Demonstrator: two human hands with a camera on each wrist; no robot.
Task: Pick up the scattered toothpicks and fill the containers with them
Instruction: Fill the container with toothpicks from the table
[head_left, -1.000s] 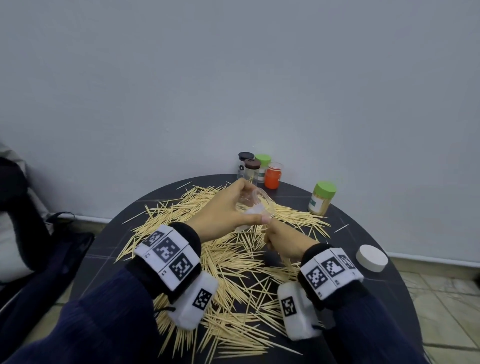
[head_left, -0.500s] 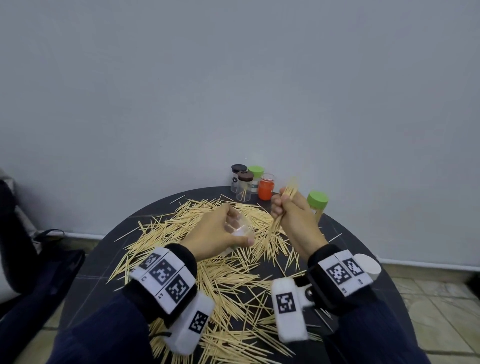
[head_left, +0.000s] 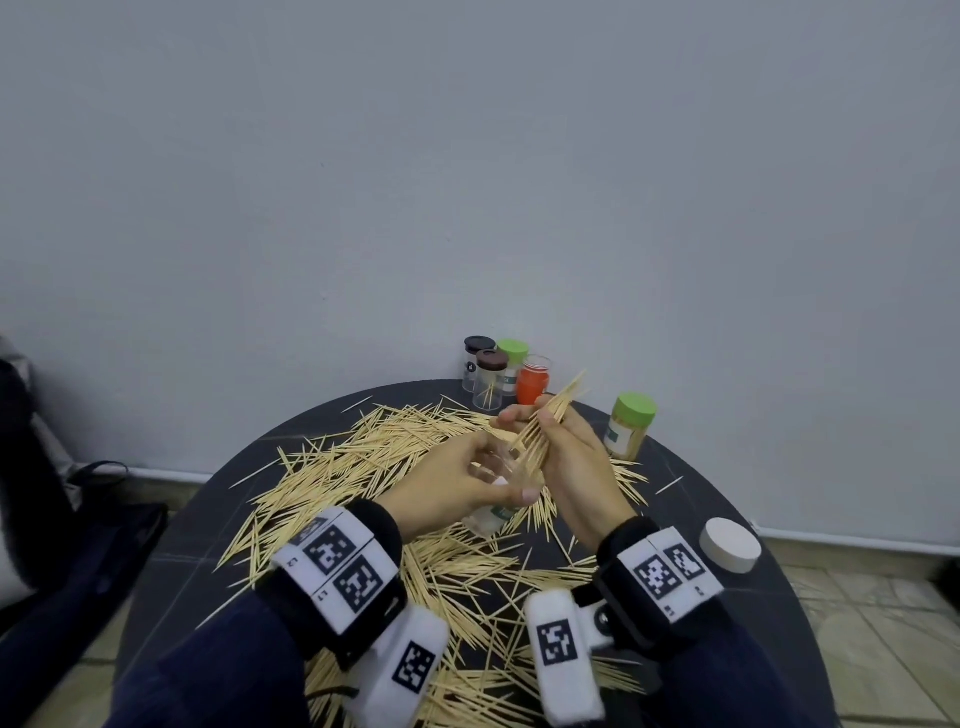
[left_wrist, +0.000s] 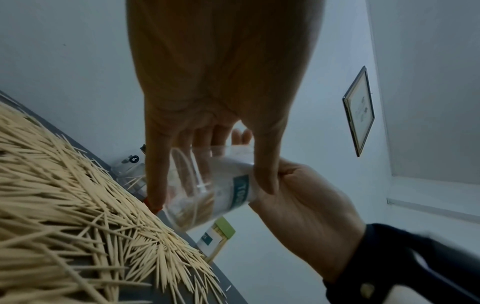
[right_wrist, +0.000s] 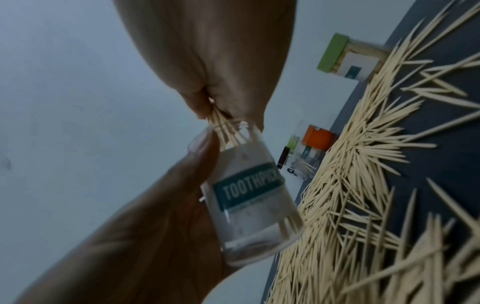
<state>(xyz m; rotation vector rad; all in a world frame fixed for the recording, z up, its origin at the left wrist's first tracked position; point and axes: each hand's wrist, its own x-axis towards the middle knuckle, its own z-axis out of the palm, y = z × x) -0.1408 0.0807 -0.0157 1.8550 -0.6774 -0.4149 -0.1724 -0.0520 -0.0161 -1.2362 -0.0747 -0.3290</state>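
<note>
My left hand (head_left: 457, 483) grips a clear lidless container (right_wrist: 249, 195) with a green "TOOTHPICK" label, tilted above the table; the container (left_wrist: 207, 187) shows between my fingers in the left wrist view. My right hand (head_left: 561, 441) pinches a bundle of toothpicks (head_left: 550, 415) whose lower ends enter the container's mouth, seen as the bundle (right_wrist: 223, 127) in the right wrist view. A wide heap of scattered toothpicks (head_left: 374, 467) covers the round dark table (head_left: 197, 525).
Several capped containers (head_left: 501, 374) stand at the table's far edge by the wall, one with an orange body (head_left: 533, 384). A green-lidded full container (head_left: 629, 426) stands at the right. A white lid (head_left: 730, 544) lies near the right edge. A dark bag (head_left: 78, 519) sits left.
My right hand rose from the table with a bundle of toothpicks and moved left to the container's mouth. My left hand kept hold of the container.
</note>
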